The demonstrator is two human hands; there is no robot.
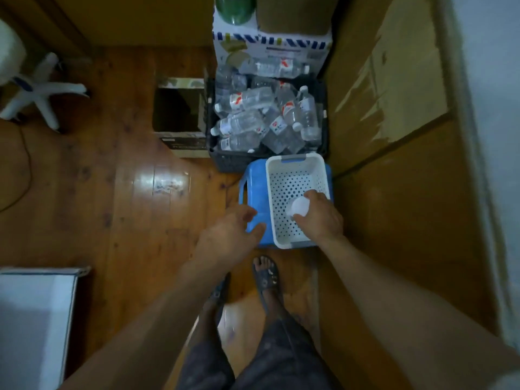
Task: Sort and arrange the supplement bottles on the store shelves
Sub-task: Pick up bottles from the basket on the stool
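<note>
A white perforated basket rests on a blue plastic stool on the wooden floor. Inside the basket, my right hand is shut on a small white bottle, held just above the basket's bottom. My left hand hovers over the stool's near left corner with its fingers apart and nothing in it. Behind the stool, a dark crate is piled with several clear plastic bottles with white caps and red-and-white labels.
An open cardboard box stands left of the crate. A white printed carton sits behind it. Tall wooden panels close in the right side. A white chair base is at far left, a white box near left.
</note>
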